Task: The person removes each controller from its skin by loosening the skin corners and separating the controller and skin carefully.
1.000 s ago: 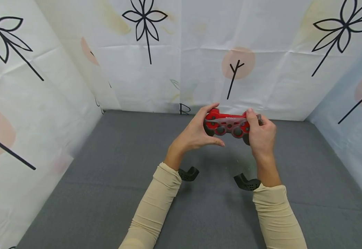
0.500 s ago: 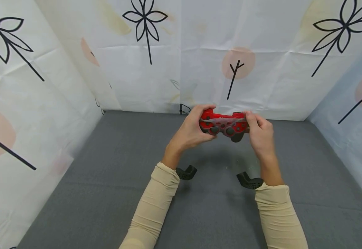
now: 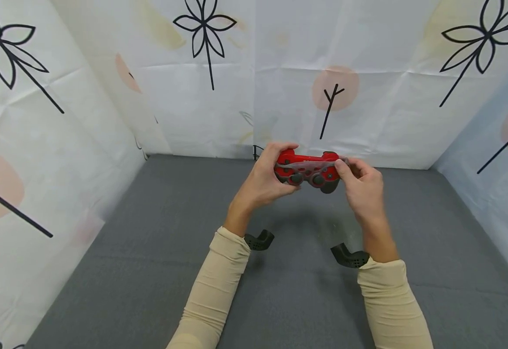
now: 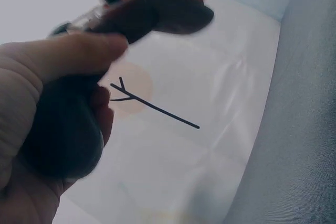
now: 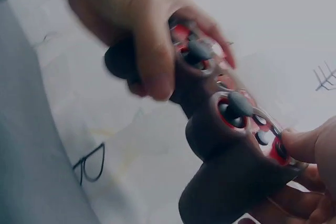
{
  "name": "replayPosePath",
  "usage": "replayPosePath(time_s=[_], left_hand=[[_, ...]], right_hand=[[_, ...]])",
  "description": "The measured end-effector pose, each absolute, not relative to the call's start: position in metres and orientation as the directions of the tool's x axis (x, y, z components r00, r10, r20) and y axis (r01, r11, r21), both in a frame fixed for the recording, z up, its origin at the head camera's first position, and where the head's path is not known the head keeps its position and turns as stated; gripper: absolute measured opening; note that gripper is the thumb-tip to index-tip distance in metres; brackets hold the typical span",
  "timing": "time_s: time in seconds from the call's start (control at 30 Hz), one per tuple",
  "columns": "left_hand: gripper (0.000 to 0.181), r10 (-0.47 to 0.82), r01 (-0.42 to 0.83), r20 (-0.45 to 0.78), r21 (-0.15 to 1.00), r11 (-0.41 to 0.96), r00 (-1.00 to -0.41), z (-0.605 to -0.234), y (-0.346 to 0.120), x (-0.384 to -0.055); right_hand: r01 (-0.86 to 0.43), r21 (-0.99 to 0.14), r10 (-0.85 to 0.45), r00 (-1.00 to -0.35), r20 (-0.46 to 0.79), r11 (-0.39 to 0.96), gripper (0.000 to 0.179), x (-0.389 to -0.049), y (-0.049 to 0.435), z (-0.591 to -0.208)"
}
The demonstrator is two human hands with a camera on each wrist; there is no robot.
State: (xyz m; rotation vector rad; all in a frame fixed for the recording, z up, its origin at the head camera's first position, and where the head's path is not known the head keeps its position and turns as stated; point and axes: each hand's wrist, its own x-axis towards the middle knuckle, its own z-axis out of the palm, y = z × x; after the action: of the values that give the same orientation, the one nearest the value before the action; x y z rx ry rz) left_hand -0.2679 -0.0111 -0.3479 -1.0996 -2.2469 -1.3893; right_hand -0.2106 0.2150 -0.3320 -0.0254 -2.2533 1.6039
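Observation:
A red game controller (image 3: 308,164) is held up above the far part of the table, its thumbsticks facing the head camera. Across its face stretches a smoky, translucent cover (image 3: 305,166). My left hand (image 3: 266,174) grips the controller's left end; in the left wrist view the thumb (image 4: 86,50) lies across it, with fingers behind. At the right end, my right hand (image 3: 362,186) pinches the cover's edge between thumb and fingers. In the right wrist view that thumb (image 5: 310,142) presses beside the face buttons, and the dark handle (image 5: 226,192) hangs free of the palm.
A grey cloth-covered table (image 3: 184,271) lies below both arms. White printed fabric (image 3: 289,87) walls the back and both sides. Each wrist wears a black camera mount, the left mount (image 3: 259,240) and the right mount (image 3: 349,256).
The controller has shifted left and slightly up. My left fingers have closed round its left end, while my right hand has gone from gripping the right handle to pinching at the edge.

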Motion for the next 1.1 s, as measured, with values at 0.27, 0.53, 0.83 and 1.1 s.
replayPosePath(time_s=[0.27, 0.53, 0.83, 1.1], left_hand=[[0.082, 0.430, 0.698, 0.578, 0.687, 0.203, -0.694, -0.3469, -0.0079, -0.2669], [0.080, 0.364, 0.686, 0.597, 0.702, 0.195, -0.715, -0.3466, -0.0041, -0.2675], [0.081, 0.298, 0.553, 0.523, 0.833, 0.024, -0.799, -0.3475, -0.0025, -0.2690], [0.080, 0.293, 0.624, 0.569, 0.768, 0.143, -0.768, -0.3440, -0.0080, -0.2675]], right_hand=[[-0.201, -0.952, 0.329, -0.905, 0.270, 0.229, 0.027, -0.2084, 0.2118, -0.3238], [-0.298, -0.954, 0.394, -0.879, 0.268, -0.016, 0.017, -0.2074, 0.2076, -0.3229], [-0.332, -0.864, 0.352, -0.915, 0.198, -0.378, 0.020, -0.2114, 0.2060, -0.3248], [-0.252, -0.953, 0.235, -0.949, 0.210, -0.166, 0.014, -0.2130, 0.2119, -0.3278]])
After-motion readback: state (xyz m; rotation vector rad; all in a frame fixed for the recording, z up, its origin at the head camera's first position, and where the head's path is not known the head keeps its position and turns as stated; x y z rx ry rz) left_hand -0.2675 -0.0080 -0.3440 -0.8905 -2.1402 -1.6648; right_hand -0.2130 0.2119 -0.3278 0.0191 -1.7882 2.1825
